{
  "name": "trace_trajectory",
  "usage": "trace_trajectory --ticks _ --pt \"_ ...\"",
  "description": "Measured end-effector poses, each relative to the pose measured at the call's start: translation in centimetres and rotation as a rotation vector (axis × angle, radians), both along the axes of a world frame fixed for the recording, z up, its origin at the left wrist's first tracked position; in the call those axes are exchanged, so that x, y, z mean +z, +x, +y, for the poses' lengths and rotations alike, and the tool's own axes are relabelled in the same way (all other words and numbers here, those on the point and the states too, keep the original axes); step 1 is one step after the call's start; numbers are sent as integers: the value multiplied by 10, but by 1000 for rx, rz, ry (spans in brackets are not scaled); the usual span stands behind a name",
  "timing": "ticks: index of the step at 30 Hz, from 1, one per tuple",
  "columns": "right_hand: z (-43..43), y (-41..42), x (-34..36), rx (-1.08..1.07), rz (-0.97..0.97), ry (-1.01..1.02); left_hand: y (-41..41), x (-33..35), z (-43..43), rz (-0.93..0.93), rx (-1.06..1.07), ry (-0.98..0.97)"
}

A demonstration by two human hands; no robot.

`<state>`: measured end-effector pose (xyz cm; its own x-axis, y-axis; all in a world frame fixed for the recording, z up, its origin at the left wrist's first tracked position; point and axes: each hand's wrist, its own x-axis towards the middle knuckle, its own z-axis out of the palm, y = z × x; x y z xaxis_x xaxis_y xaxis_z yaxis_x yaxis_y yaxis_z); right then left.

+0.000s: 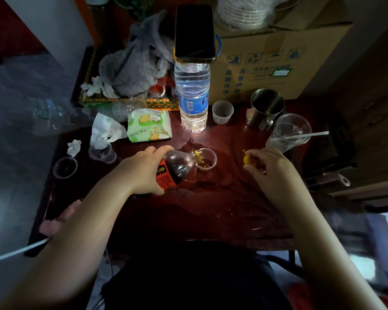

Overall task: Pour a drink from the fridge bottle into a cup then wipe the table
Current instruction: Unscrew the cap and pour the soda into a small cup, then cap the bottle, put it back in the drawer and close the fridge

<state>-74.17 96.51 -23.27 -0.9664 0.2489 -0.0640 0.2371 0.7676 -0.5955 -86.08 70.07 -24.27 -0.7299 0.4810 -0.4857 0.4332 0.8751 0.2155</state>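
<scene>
My left hand grips a small bottle of dark drink with a red and orange label, tipped to the right. Its yellow-ringed mouth rests over a small clear plastic cup, and brown liquid lies in the cup. My right hand hovers to the right of the cup and pinches the yellow bottle cap. The dark red table shows wet patches and a puddle around the cup.
A tall water bottle with a phone on top stands behind the cup. A tissue pack, crumpled tissues, a grey cloth, several cups, a steel mug and a cardboard box crowd the back.
</scene>
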Motion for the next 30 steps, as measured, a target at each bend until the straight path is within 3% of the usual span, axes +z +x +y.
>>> trace_trajectory --ticks 11,20,30 --pt "-16 -12 13 104 37 -15 21 5 -13 40 126 244" --pt "-24 -29 56 270 180 -275 74 21 3 148 307 510" --pt "-17 -7 69 574 103 -482 161 24 27 206 558 599"
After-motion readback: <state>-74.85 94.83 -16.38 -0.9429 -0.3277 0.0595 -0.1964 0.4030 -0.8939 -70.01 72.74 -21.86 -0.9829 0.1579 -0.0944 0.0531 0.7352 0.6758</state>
